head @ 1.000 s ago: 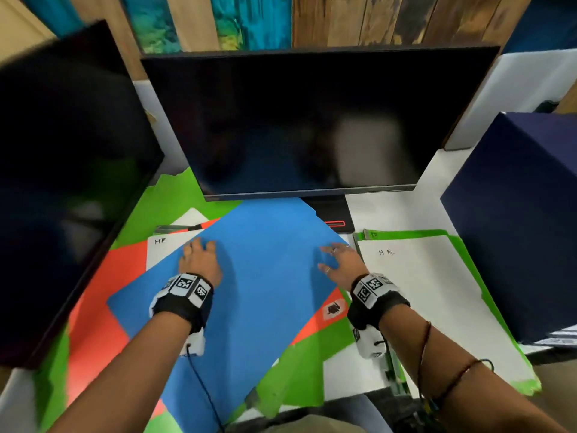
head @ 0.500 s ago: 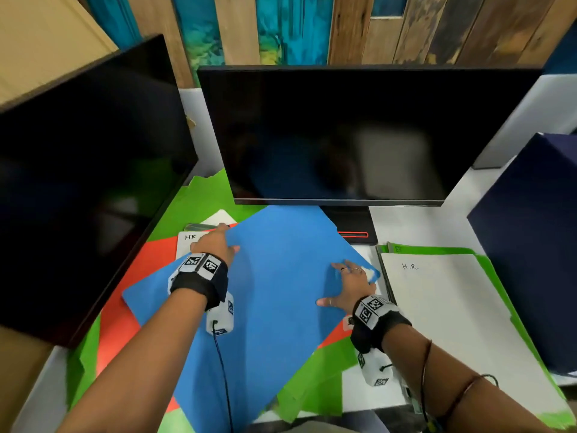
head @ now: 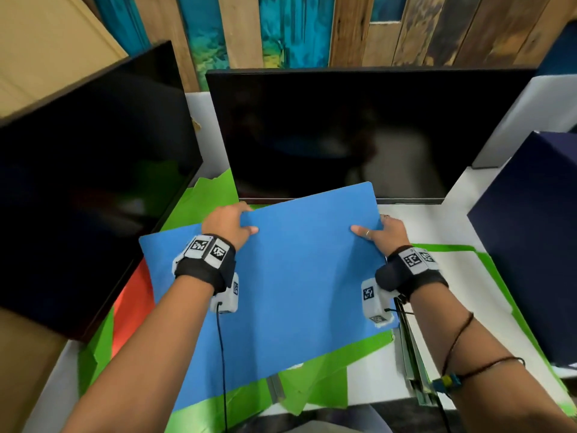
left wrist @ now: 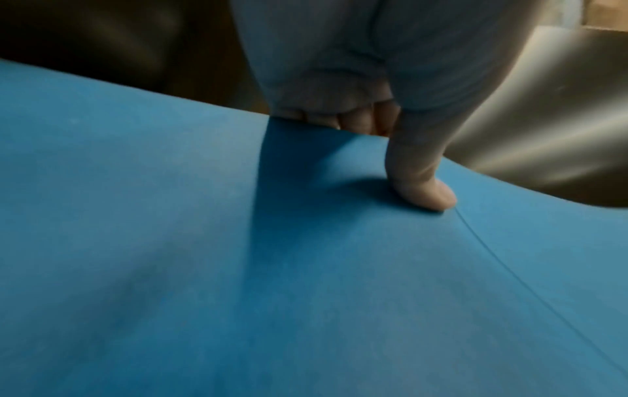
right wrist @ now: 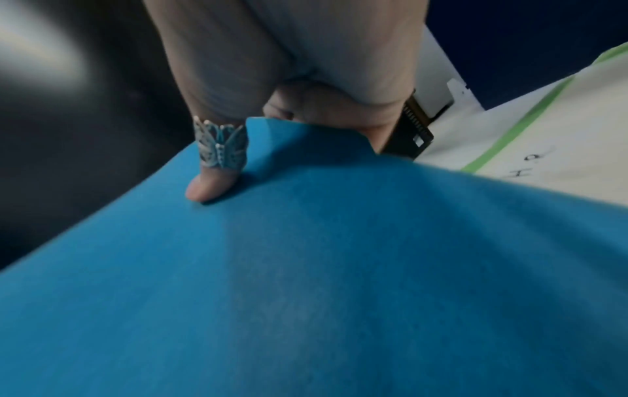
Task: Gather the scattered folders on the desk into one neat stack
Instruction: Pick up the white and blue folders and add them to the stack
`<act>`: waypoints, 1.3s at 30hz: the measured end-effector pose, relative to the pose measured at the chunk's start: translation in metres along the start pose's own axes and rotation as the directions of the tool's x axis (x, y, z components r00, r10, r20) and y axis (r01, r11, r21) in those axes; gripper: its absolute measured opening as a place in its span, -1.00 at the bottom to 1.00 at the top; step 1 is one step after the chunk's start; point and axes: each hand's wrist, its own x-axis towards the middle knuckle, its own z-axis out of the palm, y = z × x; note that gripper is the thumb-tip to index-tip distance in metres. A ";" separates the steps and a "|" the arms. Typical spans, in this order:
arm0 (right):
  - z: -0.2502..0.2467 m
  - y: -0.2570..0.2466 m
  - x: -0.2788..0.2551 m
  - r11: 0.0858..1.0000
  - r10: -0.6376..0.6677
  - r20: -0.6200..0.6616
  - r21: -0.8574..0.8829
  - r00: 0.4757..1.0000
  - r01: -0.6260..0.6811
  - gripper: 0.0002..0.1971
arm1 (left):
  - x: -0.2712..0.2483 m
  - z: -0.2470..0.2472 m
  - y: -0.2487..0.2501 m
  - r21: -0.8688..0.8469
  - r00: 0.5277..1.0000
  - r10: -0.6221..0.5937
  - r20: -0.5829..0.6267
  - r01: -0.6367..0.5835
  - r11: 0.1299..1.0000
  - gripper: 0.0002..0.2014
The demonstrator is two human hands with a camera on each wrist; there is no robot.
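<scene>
A blue folder (head: 290, 276) is held up off the desk, tilted, in front of the centre monitor. My left hand (head: 229, 225) grips its far left edge, thumb on top and fingers underneath (left wrist: 421, 188). My right hand (head: 385, 232) pinches its far right edge the same way, the ringed thumb (right wrist: 214, 172) pressing on the blue sheet. Under it lie green folders (head: 321, 379) and an orange folder (head: 132, 304). To the right lies a green folder with a white sheet on top (head: 462, 295).
A dark centre monitor (head: 343, 135) stands close behind the blue folder, and a second dark monitor (head: 78, 182) angles in at the left. A dark navy box (head: 537, 239) stands at the right. A bare strip of white desk (head: 437, 223) shows.
Both hands went from lying flat on the blue folder to gripping its far edges. The folder has risen off the pile and turned squarer to me.
</scene>
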 end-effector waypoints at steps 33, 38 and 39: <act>0.011 -0.038 -0.074 0.906 -0.385 0.439 0.011 0.812 0.423 -0.71 | -0.013 0.012 0.007 -0.876 0.849 -0.310 0.428 0.474 0.088 -0.47; 0.029 0.005 -0.075 0.965 -0.230 0.342 -0.042 0.911 0.259 -0.78 | -0.015 0.040 0.006 -0.905 0.843 -0.368 0.393 0.426 0.009 -0.35; 0.032 0.013 -0.074 0.976 -0.181 0.273 -0.068 0.945 0.207 -0.72 | -0.016 0.045 0.003 -0.902 0.833 -0.388 0.395 0.431 0.008 -0.37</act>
